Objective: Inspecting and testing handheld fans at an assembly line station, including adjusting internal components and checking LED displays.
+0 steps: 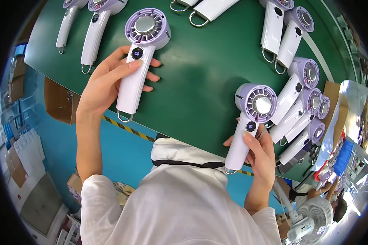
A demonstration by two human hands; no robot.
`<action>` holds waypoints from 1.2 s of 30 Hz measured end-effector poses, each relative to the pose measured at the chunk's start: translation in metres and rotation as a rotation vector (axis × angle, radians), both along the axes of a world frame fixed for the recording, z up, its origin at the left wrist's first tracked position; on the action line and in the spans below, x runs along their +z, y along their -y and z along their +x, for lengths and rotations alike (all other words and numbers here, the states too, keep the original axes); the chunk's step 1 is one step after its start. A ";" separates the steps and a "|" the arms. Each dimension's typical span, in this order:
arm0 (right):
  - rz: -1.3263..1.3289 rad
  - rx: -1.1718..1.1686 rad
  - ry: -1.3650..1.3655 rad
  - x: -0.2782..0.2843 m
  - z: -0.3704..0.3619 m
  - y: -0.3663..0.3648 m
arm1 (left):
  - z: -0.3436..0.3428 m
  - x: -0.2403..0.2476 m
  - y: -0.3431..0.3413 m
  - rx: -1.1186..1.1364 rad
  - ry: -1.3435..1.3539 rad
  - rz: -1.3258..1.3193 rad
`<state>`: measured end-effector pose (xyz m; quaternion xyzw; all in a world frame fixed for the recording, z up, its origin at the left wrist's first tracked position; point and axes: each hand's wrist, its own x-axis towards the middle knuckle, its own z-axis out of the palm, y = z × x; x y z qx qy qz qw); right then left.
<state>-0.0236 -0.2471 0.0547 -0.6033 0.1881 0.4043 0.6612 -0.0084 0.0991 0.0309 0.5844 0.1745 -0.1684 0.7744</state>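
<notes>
My left hand (110, 77) is closed round the white handle of a handheld fan (131, 87), its thumb by the small round display, which is lit. That fan has a lilac head with a silver disc in the middle and a wire loop at its lower end. On the right, my right hand (259, 149) grips a second handheld fan (238, 143) of the same kind, thumb just below its lit display. Both fans are held over the near part of the green table (192, 81), heads pointing away from me.
More fans (96, 36) lie at the far left, with others (272, 30) at the far right and several bunched (302, 108) beside my right hand. Below the left edge stands a cardboard box (59, 100). A pedestal fan (313, 220) and another person's arm (321, 190) show at lower right.
</notes>
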 end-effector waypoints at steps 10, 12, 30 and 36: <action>-0.026 0.024 0.029 -0.004 0.000 0.000 | 0.001 0.000 0.003 0.010 -0.017 0.010; -0.060 -0.010 0.063 -0.006 -0.004 -0.003 | -0.001 0.001 0.002 0.013 -0.011 -0.018; -0.063 0.025 0.160 -0.011 -0.007 0.001 | 0.000 -0.003 -0.004 -0.025 -0.032 -0.150; -0.064 0.031 0.179 -0.011 -0.006 -0.001 | 0.000 -0.004 -0.005 -0.024 -0.030 -0.157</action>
